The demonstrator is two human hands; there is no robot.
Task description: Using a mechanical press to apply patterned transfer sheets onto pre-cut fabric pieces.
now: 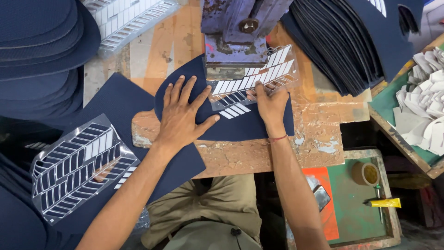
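Note:
A dark navy fabric piece (pixel 240 122) lies on a worn wooden block (pixel 319 134) under a blue-grey metal press head (pixel 236 32). My left hand (pixel 182 115) rests flat on the left part of the fabric, fingers spread. My right hand (pixel 270 104) pinches the lower edge of a clear plastic transfer sheet (pixel 263 76) with white slanted stripes, which lies over the fabric below the press. A few white stripes (pixel 233 111) sit on the fabric just below the sheet.
A second striped sheet (pixel 76 169) lies on another navy piece at lower left. Stacks of navy pieces sit at top left (pixel 37 41) and top right (pixel 342 41). White scraps (pixel 423 102) fill a tray at right. A yellow tube (pixel 384 203) and a tape roll (pixel 367 173) lie lower right.

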